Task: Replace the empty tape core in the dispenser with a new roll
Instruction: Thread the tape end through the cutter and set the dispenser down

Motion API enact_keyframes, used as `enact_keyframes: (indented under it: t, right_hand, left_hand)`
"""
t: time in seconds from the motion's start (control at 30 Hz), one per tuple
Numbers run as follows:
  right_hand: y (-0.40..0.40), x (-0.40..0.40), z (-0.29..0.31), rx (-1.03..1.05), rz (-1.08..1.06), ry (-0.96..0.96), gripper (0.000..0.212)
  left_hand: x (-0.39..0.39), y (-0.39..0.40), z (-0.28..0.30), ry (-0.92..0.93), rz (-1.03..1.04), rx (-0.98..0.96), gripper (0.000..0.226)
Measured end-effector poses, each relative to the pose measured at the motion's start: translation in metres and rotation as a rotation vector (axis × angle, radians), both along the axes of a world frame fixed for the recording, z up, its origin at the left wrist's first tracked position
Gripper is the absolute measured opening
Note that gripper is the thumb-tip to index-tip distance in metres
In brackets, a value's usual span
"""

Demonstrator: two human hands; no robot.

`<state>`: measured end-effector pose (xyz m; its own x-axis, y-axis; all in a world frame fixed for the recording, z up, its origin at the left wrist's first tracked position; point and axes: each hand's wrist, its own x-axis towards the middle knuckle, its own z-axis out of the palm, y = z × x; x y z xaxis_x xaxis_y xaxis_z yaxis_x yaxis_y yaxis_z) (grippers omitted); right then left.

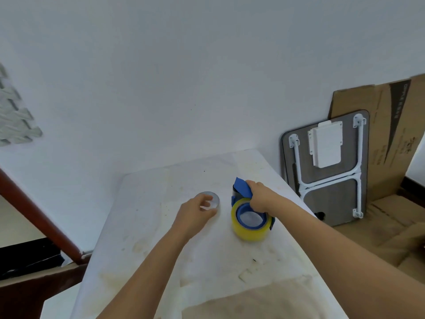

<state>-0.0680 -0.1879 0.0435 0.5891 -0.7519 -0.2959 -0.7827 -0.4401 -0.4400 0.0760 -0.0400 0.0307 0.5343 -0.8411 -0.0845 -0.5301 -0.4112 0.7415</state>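
Nearest me, the table [161, 261]: white top, matte, blotched with yellowish stains, a tan patch at the near edge. Both my bare forearms reach out over it.

My left hand [195, 215], fingers loosely curled and partly apart, touches the empty tape core [212, 199], a thin, pale, translucent ring lying flat on the tabletop. Whether I actually grip it, I cannot tell; that spot is blurred.

Just beside it to the right, my right hand [259, 199] is clamped on the blue plastic dispenser [242, 189], fingers wrapped over its top. The new roll [249, 229], glossy yellowish tape, thick and round, sits on the dispenser's blue hub, resting on the table.

Farther right, off the table: a folded grey board with white tubular metal legs [326, 171], leaning against flattened brown cardboard [391, 134]. Behind everything, a plain white wall [207, 77].
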Motion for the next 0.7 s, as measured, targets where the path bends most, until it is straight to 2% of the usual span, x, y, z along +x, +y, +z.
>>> enact_keyframes:
  t: [0.13,0.23,0.33,0.7]
  right_hand:
    - [-0.013,0.02,-0.006,0.011,0.011,0.086,0.069]
    - [-0.02,0.035,-0.011,0.006,0.011,0.12,0.069]
    - [-0.028,0.048,-0.015,-0.004,0.001,0.103,0.068]
    - [-0.022,0.048,-0.015,0.007,0.024,0.135,0.08]
  left_hand:
    - [0.027,-0.009,-0.01,-0.244,-0.042,0.044,0.04]
    - [0.035,-0.014,-0.021,-0.344,-0.091,0.085,0.035]
    - [0.04,-0.02,-0.029,-0.398,-0.093,0.047,0.028]
    - [0.041,-0.025,-0.022,-0.37,-0.121,0.068,0.031]
